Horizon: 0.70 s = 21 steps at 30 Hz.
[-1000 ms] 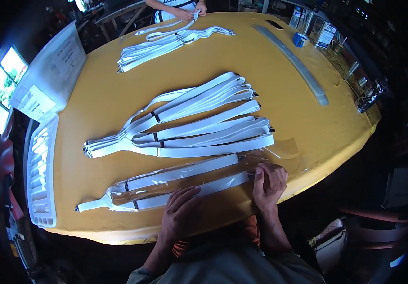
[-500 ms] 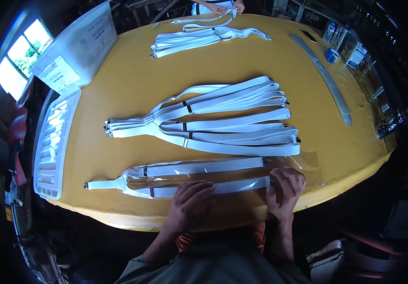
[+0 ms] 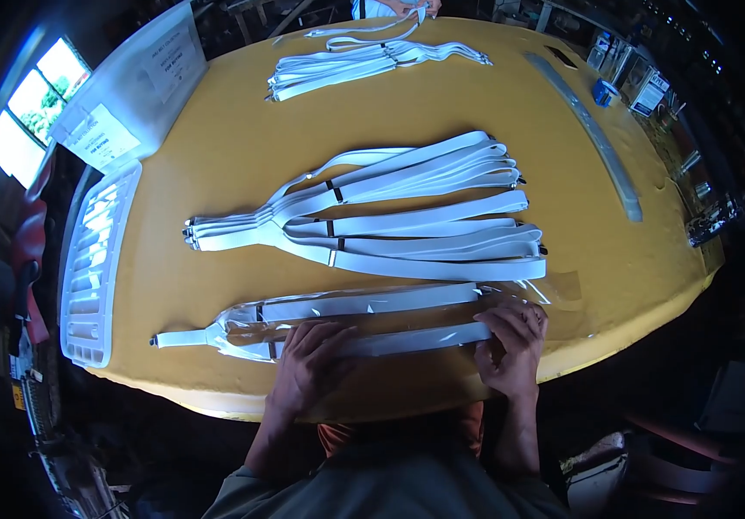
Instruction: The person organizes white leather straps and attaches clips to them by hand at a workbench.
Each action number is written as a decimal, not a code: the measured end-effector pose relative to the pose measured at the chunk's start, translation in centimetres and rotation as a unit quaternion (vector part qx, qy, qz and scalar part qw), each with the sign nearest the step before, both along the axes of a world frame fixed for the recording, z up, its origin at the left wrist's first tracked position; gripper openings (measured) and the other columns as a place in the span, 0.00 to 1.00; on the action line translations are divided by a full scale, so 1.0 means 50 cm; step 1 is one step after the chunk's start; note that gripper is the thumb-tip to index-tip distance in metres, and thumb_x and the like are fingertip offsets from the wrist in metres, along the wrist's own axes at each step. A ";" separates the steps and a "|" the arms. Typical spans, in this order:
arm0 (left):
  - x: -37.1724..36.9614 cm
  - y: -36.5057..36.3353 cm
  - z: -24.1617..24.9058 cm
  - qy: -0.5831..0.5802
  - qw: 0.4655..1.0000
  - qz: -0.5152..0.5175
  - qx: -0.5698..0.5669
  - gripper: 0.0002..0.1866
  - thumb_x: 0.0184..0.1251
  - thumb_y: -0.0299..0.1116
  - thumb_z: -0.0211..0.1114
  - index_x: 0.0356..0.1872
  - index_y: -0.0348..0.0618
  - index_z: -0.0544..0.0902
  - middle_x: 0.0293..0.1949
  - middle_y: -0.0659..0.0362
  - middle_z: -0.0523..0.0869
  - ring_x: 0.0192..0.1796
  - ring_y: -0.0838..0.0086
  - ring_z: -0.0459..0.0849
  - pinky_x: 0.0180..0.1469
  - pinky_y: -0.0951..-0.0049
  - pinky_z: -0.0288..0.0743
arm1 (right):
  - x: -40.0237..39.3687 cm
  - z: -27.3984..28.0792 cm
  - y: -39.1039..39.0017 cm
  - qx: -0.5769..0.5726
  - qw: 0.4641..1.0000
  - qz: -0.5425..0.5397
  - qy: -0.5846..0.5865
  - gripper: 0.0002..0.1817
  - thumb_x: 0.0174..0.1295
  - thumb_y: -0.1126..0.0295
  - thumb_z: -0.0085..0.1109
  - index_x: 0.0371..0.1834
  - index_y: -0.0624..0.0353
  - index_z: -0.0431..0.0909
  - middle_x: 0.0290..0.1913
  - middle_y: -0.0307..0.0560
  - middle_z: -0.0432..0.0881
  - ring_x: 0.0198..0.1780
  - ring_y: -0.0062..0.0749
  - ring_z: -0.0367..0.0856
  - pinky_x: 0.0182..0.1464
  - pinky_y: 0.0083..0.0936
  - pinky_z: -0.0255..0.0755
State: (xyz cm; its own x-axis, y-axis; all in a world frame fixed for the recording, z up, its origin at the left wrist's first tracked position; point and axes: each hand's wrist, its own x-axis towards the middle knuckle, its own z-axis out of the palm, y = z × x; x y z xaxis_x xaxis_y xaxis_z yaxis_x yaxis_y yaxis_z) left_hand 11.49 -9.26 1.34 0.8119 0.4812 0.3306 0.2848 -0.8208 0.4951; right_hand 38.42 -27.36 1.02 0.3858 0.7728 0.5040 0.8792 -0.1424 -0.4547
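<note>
The left hand (image 3: 303, 372) covers the middle of the nearer strap (image 3: 407, 339), and the right hand (image 3: 515, 342) covers the strap's end and the bag (image 3: 364, 316) mouth. A co-worker's hands (image 3: 394, 7) are cut by the top edge. Print on the sheets (image 3: 121, 91) is too small to read. Boxes (image 3: 640, 82) at the far right blur together.

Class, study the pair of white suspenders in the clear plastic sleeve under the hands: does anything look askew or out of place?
Yes: the white suspenders are not fully inside the clear plastic sleeve. Their joined tail end sticks out at the left, past the sleeve's crumpled end.
</note>
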 end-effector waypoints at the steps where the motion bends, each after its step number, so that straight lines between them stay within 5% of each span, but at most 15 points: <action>1: 0.000 0.000 -0.003 0.002 1.000 0.001 0.000 0.26 0.55 0.37 0.78 0.56 0.45 0.85 0.52 0.54 0.85 0.55 0.54 0.82 0.58 0.54 0.76 | 0.000 0.001 -0.001 -0.003 1.000 0.002 0.002 0.22 0.35 0.74 0.63 0.40 0.54 0.88 0.44 0.41 0.87 0.54 0.40 0.81 0.65 0.43 0.63; 21: 0.003 -0.006 0.001 0.011 1.000 -0.003 0.013 0.19 0.58 0.39 0.77 0.51 0.50 0.88 0.51 0.57 0.82 0.55 0.57 0.80 0.58 0.54 0.74 | -0.001 0.013 0.006 0.008 1.000 0.005 0.001 0.24 0.35 0.74 0.62 0.42 0.53 0.87 0.45 0.40 0.87 0.52 0.39 0.81 0.64 0.40 0.65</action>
State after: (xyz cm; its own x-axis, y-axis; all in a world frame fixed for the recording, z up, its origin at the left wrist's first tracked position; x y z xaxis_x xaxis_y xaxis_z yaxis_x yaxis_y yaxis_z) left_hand 11.66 -9.55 1.41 0.8221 0.4671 0.3254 0.2899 -0.8355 0.4668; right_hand 38.38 -27.08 1.66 0.3791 0.7688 0.5150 0.8795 -0.1263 -0.4589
